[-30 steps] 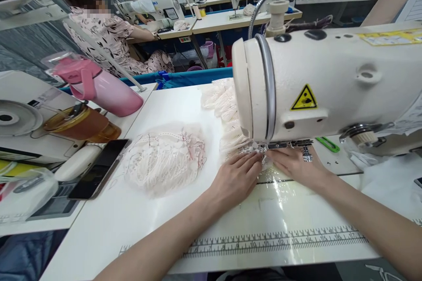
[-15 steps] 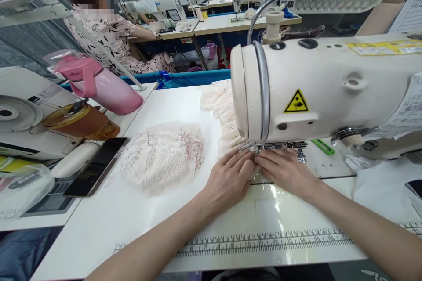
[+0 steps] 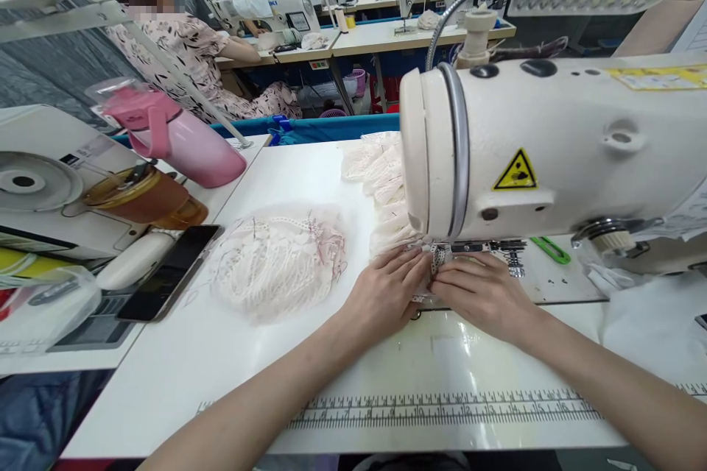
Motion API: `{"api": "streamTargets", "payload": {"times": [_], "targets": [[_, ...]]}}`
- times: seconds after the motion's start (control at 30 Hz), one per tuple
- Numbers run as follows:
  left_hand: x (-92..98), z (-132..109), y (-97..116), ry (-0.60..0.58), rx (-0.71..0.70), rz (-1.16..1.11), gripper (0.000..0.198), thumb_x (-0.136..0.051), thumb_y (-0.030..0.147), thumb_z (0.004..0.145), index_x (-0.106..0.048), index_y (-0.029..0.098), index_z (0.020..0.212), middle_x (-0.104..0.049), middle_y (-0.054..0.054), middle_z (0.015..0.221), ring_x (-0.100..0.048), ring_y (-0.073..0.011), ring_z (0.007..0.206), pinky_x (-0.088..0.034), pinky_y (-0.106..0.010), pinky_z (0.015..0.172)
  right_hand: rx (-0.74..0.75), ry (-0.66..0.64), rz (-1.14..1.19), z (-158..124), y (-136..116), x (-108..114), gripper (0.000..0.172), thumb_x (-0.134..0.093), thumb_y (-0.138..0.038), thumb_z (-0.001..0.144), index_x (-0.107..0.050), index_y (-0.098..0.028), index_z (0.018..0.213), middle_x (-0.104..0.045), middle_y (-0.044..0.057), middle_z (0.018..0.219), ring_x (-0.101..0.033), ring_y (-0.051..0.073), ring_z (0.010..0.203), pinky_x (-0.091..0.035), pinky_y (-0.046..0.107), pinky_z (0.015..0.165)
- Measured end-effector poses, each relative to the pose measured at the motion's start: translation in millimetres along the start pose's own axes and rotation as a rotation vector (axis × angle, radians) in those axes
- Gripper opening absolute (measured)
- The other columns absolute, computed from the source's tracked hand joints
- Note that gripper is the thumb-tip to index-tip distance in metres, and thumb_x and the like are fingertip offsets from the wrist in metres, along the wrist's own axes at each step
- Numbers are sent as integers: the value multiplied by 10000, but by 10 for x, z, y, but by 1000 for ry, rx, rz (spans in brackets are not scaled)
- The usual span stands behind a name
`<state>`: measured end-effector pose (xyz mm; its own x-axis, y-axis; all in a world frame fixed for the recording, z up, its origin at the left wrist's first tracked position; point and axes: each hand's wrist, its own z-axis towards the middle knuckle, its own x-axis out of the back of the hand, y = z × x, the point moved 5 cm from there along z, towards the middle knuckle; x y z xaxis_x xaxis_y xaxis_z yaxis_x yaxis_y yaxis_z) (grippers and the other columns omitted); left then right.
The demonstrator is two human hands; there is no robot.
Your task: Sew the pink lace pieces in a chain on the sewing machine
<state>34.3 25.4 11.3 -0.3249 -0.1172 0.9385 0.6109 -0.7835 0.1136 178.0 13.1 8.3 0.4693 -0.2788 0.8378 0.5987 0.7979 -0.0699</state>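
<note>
Two hands work at the needle end of a white sewing machine [image 3: 552, 154]. The left hand [image 3: 387, 293] and the right hand [image 3: 482, 293] lie palm down on the table [image 3: 221, 368], fingers narrow and close together, their tips meeting on a small lace piece [image 3: 436, 262] and holding it flat just below the machine head. A heap of lace pieces [image 3: 281, 265] lies near the left hand. More lace [image 3: 378, 169] trails behind the machine. A printed ruler strip [image 3: 442, 408] runs along the table's near edge. A phone [image 3: 169, 272] and a pink bottle [image 3: 177, 138] sit well to the left.
</note>
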Motion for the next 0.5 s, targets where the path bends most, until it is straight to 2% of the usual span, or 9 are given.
{"api": "streamTargets", "payload": {"times": [0.2,0.5], "targets": [[-27,-8,0,-7,4,47,508,-495,126,778,-503,95,1285,-600,-101,1291,-537,-222,1235,-420,-405,1075,6,-17,-5,-4,15,-3,228,-504,-32,843,-642,-204,902,-700,-14,920,-603,115,905,-423,287,890],[-20,8,60,47,-6,127,434,-470,200,839,-569,72,1242,-607,-98,1281,-544,-264,1216,-391,-452,1082,-44,-6,-38,-24,26,23,187,-503,-57,874,-620,-198,912,-696,-21,954,-591,117,913,-392,291,860]]}}
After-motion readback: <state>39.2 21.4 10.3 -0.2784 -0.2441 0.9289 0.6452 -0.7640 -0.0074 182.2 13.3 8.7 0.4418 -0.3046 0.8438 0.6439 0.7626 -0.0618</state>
